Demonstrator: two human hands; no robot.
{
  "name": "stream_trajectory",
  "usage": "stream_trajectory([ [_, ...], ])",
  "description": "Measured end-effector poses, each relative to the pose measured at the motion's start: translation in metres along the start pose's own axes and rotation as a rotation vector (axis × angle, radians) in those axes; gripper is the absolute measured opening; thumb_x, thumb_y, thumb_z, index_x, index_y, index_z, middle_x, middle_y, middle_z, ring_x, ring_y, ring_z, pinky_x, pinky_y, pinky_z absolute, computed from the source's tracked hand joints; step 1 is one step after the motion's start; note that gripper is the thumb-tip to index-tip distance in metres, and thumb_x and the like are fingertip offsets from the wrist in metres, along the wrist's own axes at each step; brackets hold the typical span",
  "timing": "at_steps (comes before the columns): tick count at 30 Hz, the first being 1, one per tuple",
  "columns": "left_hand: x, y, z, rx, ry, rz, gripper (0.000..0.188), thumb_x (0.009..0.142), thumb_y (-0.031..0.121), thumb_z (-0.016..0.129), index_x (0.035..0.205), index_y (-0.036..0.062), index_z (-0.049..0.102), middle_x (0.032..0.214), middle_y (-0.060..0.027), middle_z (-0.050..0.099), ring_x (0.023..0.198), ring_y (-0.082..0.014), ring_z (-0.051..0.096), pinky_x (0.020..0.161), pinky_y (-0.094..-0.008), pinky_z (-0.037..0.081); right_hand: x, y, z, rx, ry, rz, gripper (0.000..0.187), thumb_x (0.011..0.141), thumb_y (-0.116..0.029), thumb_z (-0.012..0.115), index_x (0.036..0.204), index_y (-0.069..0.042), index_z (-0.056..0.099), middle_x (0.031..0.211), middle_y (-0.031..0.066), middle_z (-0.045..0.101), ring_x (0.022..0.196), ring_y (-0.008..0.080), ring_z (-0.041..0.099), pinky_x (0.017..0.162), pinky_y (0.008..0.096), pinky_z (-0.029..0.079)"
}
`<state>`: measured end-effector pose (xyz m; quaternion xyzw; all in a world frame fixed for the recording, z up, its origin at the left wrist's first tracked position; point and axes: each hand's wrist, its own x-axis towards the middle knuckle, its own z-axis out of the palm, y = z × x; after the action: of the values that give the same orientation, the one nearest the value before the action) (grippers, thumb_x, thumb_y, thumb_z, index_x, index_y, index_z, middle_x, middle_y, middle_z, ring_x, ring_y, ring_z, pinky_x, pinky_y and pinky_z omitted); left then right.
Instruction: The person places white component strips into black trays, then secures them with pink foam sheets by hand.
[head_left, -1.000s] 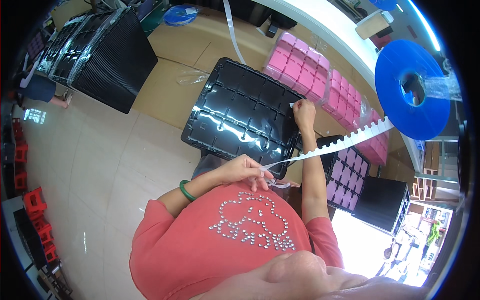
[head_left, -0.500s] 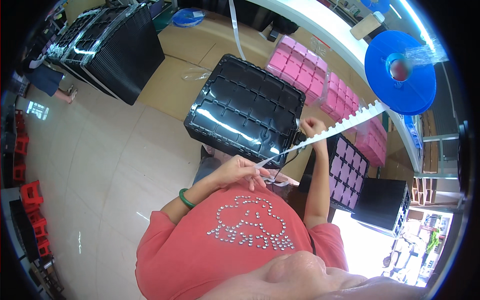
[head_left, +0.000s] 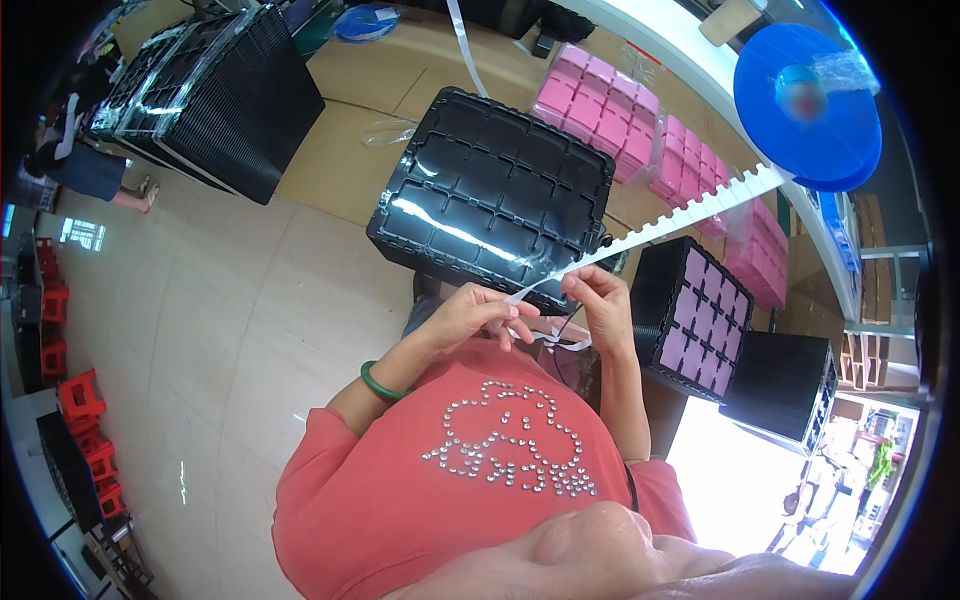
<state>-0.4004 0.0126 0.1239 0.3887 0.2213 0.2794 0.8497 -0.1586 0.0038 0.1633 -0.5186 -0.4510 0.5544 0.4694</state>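
Note:
A white strip with notched tabs (head_left: 690, 217) runs taut from a blue reel (head_left: 760, 125) at upper right down to my hands. My left hand (head_left: 477, 312), with a green bangle on its wrist, pinches the strip where it is twisted thin. Beside it, my right hand (head_left: 600, 298) is closed on the same strip between thumb and forefinger. A loose length of white strip (head_left: 562, 340) hangs below both hands. Just beyond my fingers sits a stack of black plastic trays (head_left: 490, 185), its glossy top divided into square cells.
Pink celled trays (head_left: 597, 110) stand in wrapped stacks behind the black ones. To the right are a black tray stack with pink squares (head_left: 700, 325) and another black stack (head_left: 780, 385). Wrapped black trays (head_left: 225, 110) stand far left, near a person (head_left: 90, 165). Red stools (head_left: 82, 397) line the left.
My right hand has come down and left from the tray stack's right edge onto the strip. My left hand keeps its pinch; the view has shifted slightly.

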Motion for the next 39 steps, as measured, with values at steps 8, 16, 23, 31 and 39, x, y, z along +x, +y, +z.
stream_trajectory([
  [8,-0.004,0.010,-0.035,-0.125,0.100,0.048,0.033,0.092,0.012,0.053,0.114,-0.0090,0.066,0.090,-0.0196,0.073,0.063,-0.0151,0.067,0.070,-0.0256,0.056,0.041,-0.015,0.034,-0.111,-0.113,0.055,0.022,0.086,-0.014,0.075,0.104,-0.001,0.072,0.095,0.0026,0.069,0.091,0.0091,0.060,0.087,0.0262,0.045],
  [16,-0.004,0.030,-0.068,-0.211,0.165,0.075,0.034,0.093,0.014,0.051,0.112,-0.0092,0.066,0.090,-0.0199,0.073,0.062,-0.0141,0.067,0.068,-0.0259,0.056,0.076,-0.004,0.037,-0.232,-0.114,0.054,0.014,0.086,-0.004,0.069,0.099,0.001,0.070,0.086,0.0007,0.068,0.078,0.0068,0.059,0.075,0.0216,0.046],
  [23,-0.004,0.053,-0.094,-0.195,0.194,0.097,0.033,0.093,0.015,0.052,0.110,-0.0084,0.067,0.087,-0.0205,0.072,0.062,-0.0140,0.067,0.066,-0.0256,0.056,0.161,-0.024,0.042,-0.499,-0.125,-0.143,0.015,0.089,-0.013,0.069,0.095,0.000,0.069,0.081,-0.0014,0.066,0.073,0.0044,0.056,0.066,0.0220,0.045],
  [31,-0.006,0.066,-0.090,-0.146,0.029,0.013,0.030,0.092,0.013,0.056,0.107,-0.0098,0.068,0.087,-0.0208,0.073,0.059,-0.0145,0.066,0.063,-0.0235,0.054,0.323,-0.018,0.119,-1.060,-0.160,-0.485,0.019,0.083,-0.021,0.068,0.086,-0.002,0.071,0.077,0.0154,0.066,0.076,0.0282,0.065,0.071,0.0387,0.051],
  [39,-0.008,0.076,-0.105,-0.110,0.001,-0.010,0.032,0.092,0.011,0.053,0.110,-0.0108,0.067,0.088,-0.0188,0.074,0.061,-0.0146,0.066,0.063,-0.0241,0.055,0.366,0.000,0.140,-1.303,-0.258,-0.571,0.015,0.076,-0.015,0.068,0.080,-0.001,0.069,0.080,0.0188,0.067,0.082,0.0360,0.065,0.078,0.0454,0.052],
])
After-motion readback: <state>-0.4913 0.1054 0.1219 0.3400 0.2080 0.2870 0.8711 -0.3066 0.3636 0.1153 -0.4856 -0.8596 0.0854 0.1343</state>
